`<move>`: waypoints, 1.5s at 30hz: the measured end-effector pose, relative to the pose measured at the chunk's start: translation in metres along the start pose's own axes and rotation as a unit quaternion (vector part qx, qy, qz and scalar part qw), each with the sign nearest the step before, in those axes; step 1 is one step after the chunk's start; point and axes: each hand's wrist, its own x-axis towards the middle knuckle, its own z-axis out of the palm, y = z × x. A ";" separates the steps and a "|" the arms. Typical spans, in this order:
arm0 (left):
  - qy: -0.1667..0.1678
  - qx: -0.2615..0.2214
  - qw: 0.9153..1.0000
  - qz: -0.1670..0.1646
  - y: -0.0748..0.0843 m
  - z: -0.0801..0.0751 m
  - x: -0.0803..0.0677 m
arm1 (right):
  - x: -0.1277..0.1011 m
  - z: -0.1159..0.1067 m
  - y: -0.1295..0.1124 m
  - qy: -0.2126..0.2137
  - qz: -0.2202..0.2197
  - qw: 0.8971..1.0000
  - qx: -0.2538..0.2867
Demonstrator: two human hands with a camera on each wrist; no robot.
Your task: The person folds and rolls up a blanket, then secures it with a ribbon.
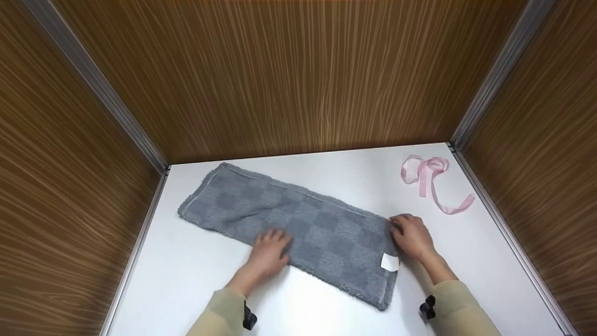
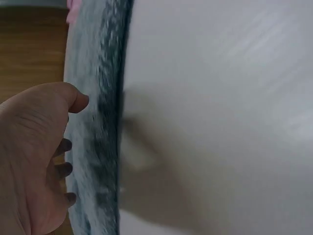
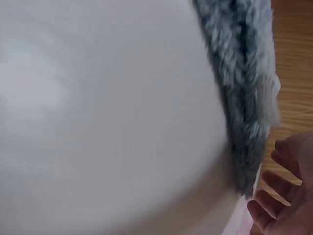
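Observation:
A grey checkered plush towel (image 1: 322, 233), folded into a long strip, lies slantwise on the white table. My left hand (image 1: 269, 254) is over its near edge, fingers spread on or just above the cloth. In the left wrist view the thumb and fingertips of that hand (image 2: 36, 152) stand apart, with nothing pinched between them. At the towel's right end, my right hand (image 1: 413, 235) has its fingertips by the far corner. The right wrist view shows that hand's fingers (image 3: 279, 183) loosely bent beside the towel's end (image 3: 247, 152). A white tag (image 1: 390, 262) sticks out near this end.
A pink ribbon (image 1: 423, 170) lies loosely looped at the table's back right, beyond my right hand. Wood-grain panels (image 1: 308, 79) with grey metal corner posts (image 1: 494, 74) enclose the white table (image 1: 326, 308) at the back and both sides.

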 end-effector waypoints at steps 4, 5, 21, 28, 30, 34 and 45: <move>-0.024 0.023 0.992 0.125 0.048 0.005 -0.001 | 0.006 -0.003 0.014 -0.021 0.022 0.999 -0.033; -0.031 0.026 0.987 0.153 0.059 0.006 -0.001 | 0.008 -0.003 0.016 -0.028 0.023 0.999 -0.036; -0.064 0.108 0.936 0.329 0.167 0.043 0.024 | 0.029 -0.014 0.034 -0.140 0.061 0.985 0.075; -0.068 0.114 0.953 0.273 0.186 0.054 0.031 | 0.030 -0.018 0.037 -0.130 0.093 0.973 0.167; -0.055 0.130 0.953 0.268 0.191 0.056 0.033 | 0.031 -0.020 0.038 -0.127 0.116 0.962 0.210; -0.012 0.166 0.949 0.267 0.199 0.062 0.036 | 0.032 -0.023 0.040 -0.114 0.154 0.941 0.277; 0.002 0.123 0.962 0.244 0.201 0.055 0.040 | 0.029 -0.029 0.057 -0.169 0.138 0.894 0.391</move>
